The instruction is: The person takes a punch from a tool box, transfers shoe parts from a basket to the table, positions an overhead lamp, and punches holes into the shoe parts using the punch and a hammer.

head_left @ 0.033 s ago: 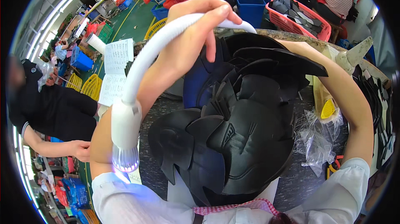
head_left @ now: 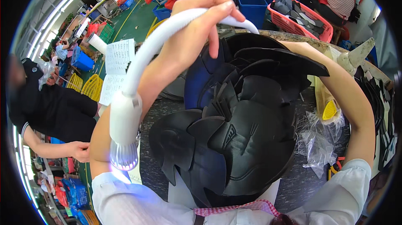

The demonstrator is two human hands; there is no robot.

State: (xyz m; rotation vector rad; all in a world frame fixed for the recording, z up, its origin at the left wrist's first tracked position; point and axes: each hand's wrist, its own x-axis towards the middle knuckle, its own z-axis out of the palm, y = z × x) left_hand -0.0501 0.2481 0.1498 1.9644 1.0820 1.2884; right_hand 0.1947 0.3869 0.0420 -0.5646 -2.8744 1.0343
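Observation:
My left hand [head_left: 194, 32] is closed round the bent neck of a white gooseneck lamp [head_left: 148, 47], high above the table. The lamp's lit head hangs over my left upper arm. Below and to the right of this hand lies a large pile of black leather-like cut pieces [head_left: 255, 137], some with stitched or embossed lines. My right forearm [head_left: 347, 84] curves round the pile's right side to its far edge. Behind the black pieces the right hand itself is hidden, so its fingers do not show.
An open handwritten notebook [head_left: 115, 72] lies left of my left forearm, near a person in black [head_left: 54, 107]. Crumpled clear plastic [head_left: 316, 141] and orange-handled scissors [head_left: 335, 168] are at the right. Beyond the table stand a red basket [head_left: 293, 21] of dark pieces and a blue bin [head_left: 252, 9].
The lamp's head has shifted slightly left, and its neck has risen a little with my left hand. The black pieces and my right arm look unmoved.

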